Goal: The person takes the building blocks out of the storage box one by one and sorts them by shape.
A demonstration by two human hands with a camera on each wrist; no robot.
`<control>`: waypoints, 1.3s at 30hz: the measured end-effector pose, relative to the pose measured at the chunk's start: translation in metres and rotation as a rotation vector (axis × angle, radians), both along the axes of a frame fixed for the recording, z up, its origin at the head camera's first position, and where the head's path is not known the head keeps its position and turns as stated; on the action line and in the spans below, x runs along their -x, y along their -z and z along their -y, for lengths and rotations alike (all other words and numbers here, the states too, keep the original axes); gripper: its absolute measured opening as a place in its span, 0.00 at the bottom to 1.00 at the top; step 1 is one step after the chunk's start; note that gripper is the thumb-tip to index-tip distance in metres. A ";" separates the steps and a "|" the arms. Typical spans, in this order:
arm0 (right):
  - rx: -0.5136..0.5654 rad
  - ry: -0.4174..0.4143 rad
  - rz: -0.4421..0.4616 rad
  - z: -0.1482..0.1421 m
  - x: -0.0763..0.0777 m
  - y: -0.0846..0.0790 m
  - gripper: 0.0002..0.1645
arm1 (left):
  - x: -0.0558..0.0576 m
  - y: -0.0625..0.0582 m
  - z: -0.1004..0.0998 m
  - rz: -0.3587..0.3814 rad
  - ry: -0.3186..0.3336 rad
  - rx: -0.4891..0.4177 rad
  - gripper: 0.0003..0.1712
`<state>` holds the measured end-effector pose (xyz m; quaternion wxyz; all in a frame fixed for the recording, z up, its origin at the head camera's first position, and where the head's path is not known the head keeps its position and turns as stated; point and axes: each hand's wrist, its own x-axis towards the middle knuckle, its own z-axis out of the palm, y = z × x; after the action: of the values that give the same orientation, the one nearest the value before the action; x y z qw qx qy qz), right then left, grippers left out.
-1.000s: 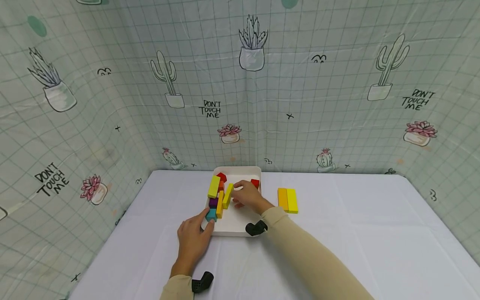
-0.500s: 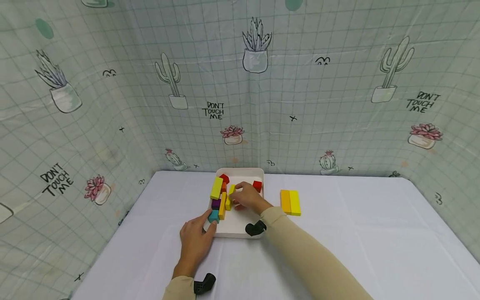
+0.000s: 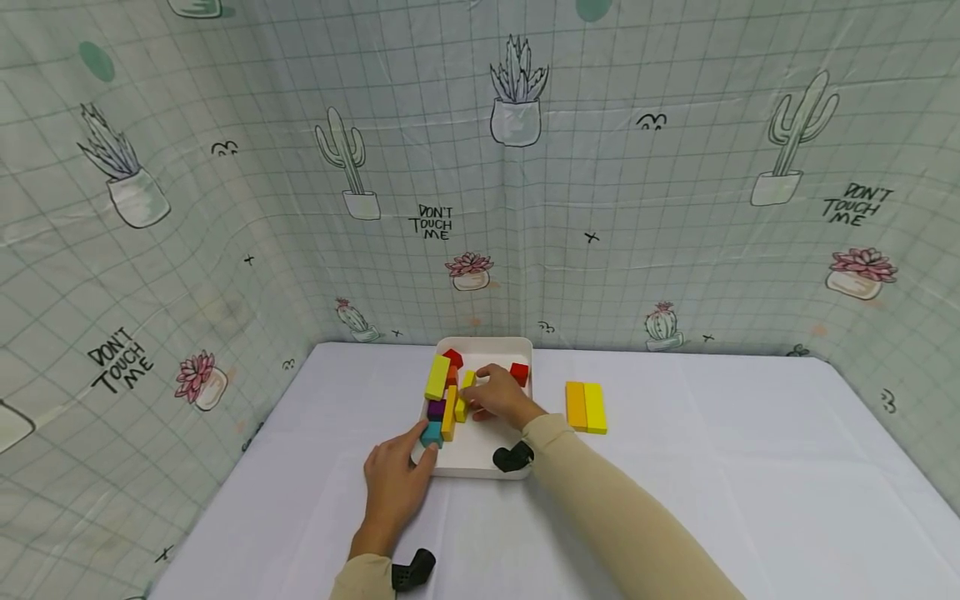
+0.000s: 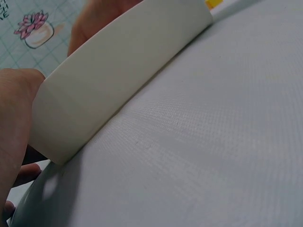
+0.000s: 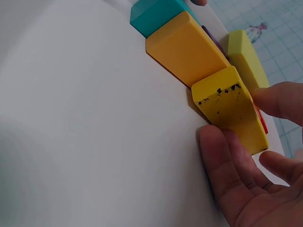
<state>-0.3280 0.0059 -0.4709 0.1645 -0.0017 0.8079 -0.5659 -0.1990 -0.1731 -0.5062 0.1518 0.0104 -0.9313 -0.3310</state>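
A white tray [image 3: 476, 468] holds several coloured blocks along its left side. My right hand [image 3: 501, 397] pinches a yellow block [image 5: 232, 106] between thumb and fingers, low over the tray floor. The block stands tilted against the end of an orange block [image 5: 184, 47], and dark specks mark its face. My left hand [image 3: 393, 479] holds the tray's near left corner, the thumb over the front rim and the fingers along the left side. A teal block [image 3: 432, 434] lies inside that corner, close to the fingertips. Beyond it sit a purple block [image 3: 437, 409] and another yellow block [image 3: 437, 377].
Red blocks sit at the tray's far left [image 3: 453, 357] and far right [image 3: 519, 373]. To the right of the tray, an orange block [image 3: 575, 406] and a yellow block [image 3: 595, 408] lie side by side on the white tablecloth [image 3: 712, 467]. A patterned curtain [image 3: 585, 183] stands behind.
My right hand has brought the yellow block slightly nearer and lower beside the orange block. The left hand keeps its place at the tray corner. The head view has shifted a little.
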 end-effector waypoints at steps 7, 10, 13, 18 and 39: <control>-0.020 0.018 0.006 0.001 0.000 0.003 0.37 | 0.000 0.001 -0.002 0.006 0.000 0.011 0.26; -0.019 0.019 0.009 0.002 0.000 0.003 0.38 | -0.001 0.000 -0.002 0.009 -0.005 0.012 0.26; -0.023 0.012 0.011 0.002 0.000 0.002 0.41 | -0.002 0.000 -0.002 0.007 -0.014 0.012 0.26; -0.031 0.005 0.011 0.003 0.001 0.002 0.41 | -0.002 0.000 -0.001 0.005 -0.014 0.009 0.26; -0.009 -0.063 -0.059 -0.006 0.001 0.005 0.38 | 0.000 0.000 -0.001 0.021 -0.006 0.015 0.26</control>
<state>-0.3285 0.0115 -0.4762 0.1586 -0.0431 0.8145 -0.5564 -0.1995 -0.1725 -0.5062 0.1432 0.0157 -0.9352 -0.3234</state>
